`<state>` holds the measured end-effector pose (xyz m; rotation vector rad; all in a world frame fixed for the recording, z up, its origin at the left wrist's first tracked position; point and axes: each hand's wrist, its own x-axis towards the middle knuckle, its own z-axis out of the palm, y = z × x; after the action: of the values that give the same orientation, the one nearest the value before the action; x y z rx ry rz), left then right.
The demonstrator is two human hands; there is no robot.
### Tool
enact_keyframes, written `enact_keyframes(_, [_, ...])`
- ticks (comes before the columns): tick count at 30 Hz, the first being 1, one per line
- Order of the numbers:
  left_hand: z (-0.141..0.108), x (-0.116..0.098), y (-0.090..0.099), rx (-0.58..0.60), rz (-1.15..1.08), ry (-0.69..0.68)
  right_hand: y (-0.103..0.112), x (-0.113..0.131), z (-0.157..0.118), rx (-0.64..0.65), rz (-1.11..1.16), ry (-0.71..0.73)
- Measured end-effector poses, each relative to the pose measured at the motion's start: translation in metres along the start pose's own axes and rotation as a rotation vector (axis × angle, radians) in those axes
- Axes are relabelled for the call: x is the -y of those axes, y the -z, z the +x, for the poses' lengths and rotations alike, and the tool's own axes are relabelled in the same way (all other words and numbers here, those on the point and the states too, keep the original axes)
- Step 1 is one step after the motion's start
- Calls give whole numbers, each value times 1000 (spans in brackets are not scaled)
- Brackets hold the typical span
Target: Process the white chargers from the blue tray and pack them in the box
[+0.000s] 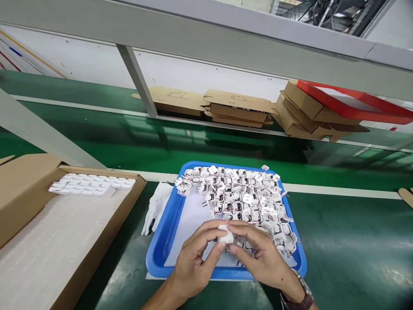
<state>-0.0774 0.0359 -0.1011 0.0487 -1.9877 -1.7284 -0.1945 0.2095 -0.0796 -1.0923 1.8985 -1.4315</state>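
Note:
Between both hands, over the near part of a blue tray (157, 258), is a white plug adapter (226, 234) with metal prongs pointing down. My left hand (200, 254) pinches its left side between thumb and fingers. My right hand (258, 252), with a watch on the wrist, grips its right side, thumb near the prongs. Many white plug housings (237, 206) stand in rows in the tray, several with small parts and wires showing inside and loose white caps beside them. White paper (190, 215) lines the tray. My hands hide some of the nearest housings.
At the left is an open cardboard box (97, 232) with rows of white pieces (92, 184) at its far end. A white glove (158, 204) lies between box and tray. Flat cartons (238, 105) and a red-rimmed box lid (355, 101) sit on the shelf behind, beneath a grey beam (206, 38).

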Motion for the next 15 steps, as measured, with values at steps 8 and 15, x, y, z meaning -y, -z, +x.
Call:
enact_keyframes(8, [0, 7, -4, 8, 50, -12, -8, -1, 4, -72, 85, -25])
enact_keyframes(15, [4, 6, -6, 19, -197, 183, -7, -5, 4, -113, 95, -128])
